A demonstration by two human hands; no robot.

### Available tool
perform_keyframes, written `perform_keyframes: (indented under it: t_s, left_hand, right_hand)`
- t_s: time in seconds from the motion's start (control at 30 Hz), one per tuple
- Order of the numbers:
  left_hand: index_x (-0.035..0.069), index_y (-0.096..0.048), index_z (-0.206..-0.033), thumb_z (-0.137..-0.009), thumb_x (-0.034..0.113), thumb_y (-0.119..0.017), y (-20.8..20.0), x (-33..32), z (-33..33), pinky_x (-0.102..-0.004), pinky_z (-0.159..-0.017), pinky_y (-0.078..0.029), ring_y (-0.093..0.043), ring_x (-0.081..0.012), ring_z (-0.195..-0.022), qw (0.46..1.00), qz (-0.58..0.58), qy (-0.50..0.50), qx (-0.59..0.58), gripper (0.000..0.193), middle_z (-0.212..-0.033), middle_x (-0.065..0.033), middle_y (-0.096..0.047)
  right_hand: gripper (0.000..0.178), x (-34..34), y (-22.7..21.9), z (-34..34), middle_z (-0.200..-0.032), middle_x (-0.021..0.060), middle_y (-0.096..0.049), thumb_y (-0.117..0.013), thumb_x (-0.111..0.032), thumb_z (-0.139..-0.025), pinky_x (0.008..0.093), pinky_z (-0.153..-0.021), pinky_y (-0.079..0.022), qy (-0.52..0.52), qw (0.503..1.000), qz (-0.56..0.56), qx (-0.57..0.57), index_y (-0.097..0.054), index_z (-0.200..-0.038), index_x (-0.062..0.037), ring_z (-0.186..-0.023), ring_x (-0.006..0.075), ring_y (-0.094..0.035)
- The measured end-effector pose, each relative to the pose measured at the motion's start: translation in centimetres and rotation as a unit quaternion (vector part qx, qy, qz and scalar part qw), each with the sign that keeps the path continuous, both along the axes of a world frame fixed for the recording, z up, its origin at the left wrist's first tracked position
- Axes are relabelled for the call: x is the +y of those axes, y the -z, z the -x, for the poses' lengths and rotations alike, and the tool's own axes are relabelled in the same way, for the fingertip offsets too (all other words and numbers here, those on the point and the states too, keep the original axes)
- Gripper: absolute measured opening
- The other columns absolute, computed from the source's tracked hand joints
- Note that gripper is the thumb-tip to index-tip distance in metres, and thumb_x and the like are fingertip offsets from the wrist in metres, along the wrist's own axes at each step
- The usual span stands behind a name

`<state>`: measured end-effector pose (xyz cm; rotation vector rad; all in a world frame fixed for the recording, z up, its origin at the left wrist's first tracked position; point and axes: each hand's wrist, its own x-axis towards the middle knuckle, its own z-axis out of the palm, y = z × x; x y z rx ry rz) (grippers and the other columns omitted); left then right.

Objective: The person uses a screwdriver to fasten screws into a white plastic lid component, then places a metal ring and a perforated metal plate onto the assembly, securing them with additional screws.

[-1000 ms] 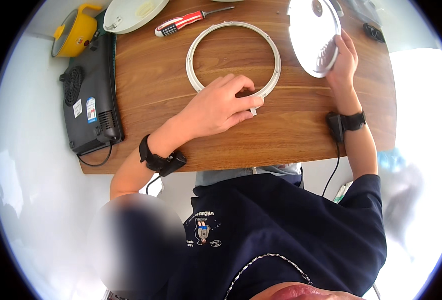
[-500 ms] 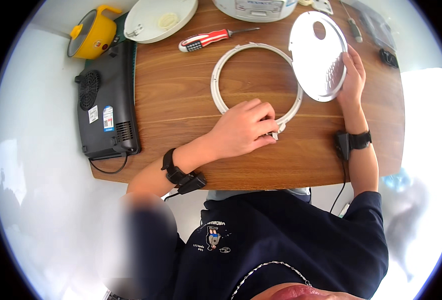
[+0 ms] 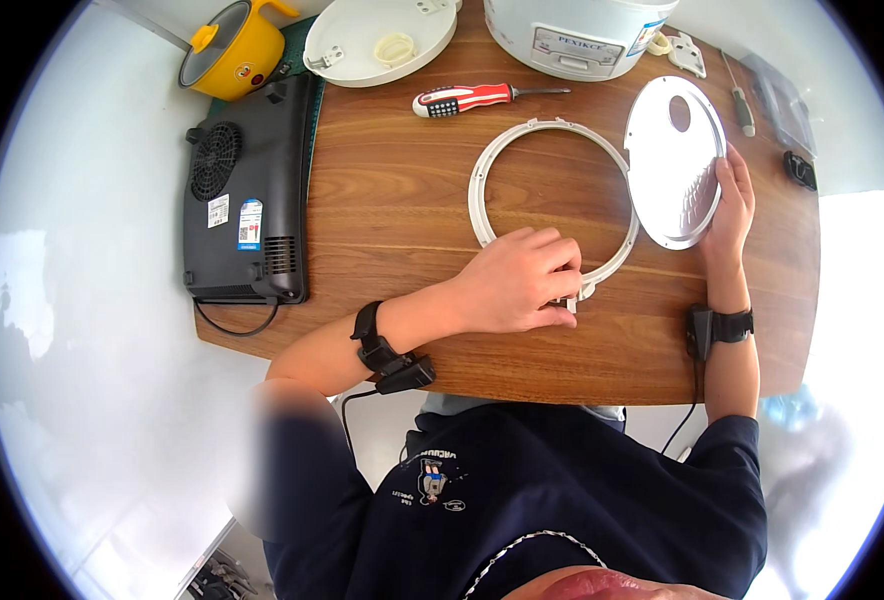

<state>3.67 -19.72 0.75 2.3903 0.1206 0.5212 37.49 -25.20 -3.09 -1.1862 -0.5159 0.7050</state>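
I see a thin white plastic ring (image 3: 478,200) on a brown wood-grain table (image 3: 392,200). At its near edge, the left hand (image 3: 524,284) is curled, fingertips pinching the rim. Right of the ring, the right hand (image 3: 730,215) grips the edge of a tilted, shiny silver disc (image 3: 670,165) with an oval hole. I cannot tell whether disc and ring touch. Beyond the ring lies a red, white and black screwdriver (image 3: 467,98).

A navy printed T-shirt (image 3: 582,480) is worn with black cabled wristbands (image 3: 366,323) and, seemingly, a silvery neck chain (image 3: 546,532).
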Motion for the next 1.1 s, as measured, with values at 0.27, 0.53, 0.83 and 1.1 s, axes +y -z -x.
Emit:
perform_keyframes:
  t_s: [0.27,0.53,0.83,1.1]
  left_hand:
    - [0.01,-0.062,-0.084,-0.072,0.023,-0.089,-0.04,-0.24,0.09,-0.0364,-0.074,-0.048,-0.057,-0.0213,-0.09,0.999,-0.032,-0.006,0.014,0.033,-0.097,-0.0013,-0.057]
    - [0.009,-0.06,-0.082,-0.069,0.018,-0.09,0.11,-0.34,0.13,-0.0372,-0.075,-0.048,-0.057,-0.0227,-0.09,1.0,-0.03,-0.004,-0.006,0.034,-0.097,-0.0026,-0.057]
    - [0.008,-0.057,-0.079,-0.069,0.013,-0.089,0.27,-0.25,0.07,-0.0367,-0.074,-0.049,-0.057,-0.0235,-0.089,1.0,-0.023,-0.001,-0.002,0.034,-0.099,-0.0034,-0.057]
    - [0.008,-0.056,-0.08,-0.069,0.012,-0.089,0.36,-0.17,0.04,-0.0367,-0.073,-0.05,-0.057,-0.0238,-0.088,1.0,-0.011,0.005,-0.008,0.035,-0.099,-0.0034,-0.057]
  right_hand:
    - [0.036,0.04,0.41,-0.33,-0.122,0.0125,-0.067,-0.051,-0.009,-0.108,0.0289,-0.091,-0.058,-0.001,0.999,0.023,-0.042,-0.051,-0.14,0.0065,-0.107,0.0159,-0.068]
    - [0.036,0.01,0.12,0.06,-0.122,0.0114,-0.067,-0.052,-0.009,-0.108,0.0282,-0.091,-0.058,-0.006,0.999,0.018,-0.031,-0.051,-0.14,0.0067,-0.106,0.0152,-0.068]
    - [0.036,-0.12,0.17,0.04,-0.124,0.0106,-0.066,-0.052,-0.011,-0.108,0.0281,-0.093,-0.057,-0.016,0.998,0.026,-0.047,-0.052,-0.14,0.0061,-0.109,0.0144,-0.066]
    - [0.037,-0.13,0.42,-0.33,-0.125,0.0106,-0.066,-0.052,-0.012,-0.109,0.0282,-0.095,-0.056,-0.023,0.998,0.021,-0.053,-0.051,-0.141,0.0058,-0.111,0.0143,-0.065]
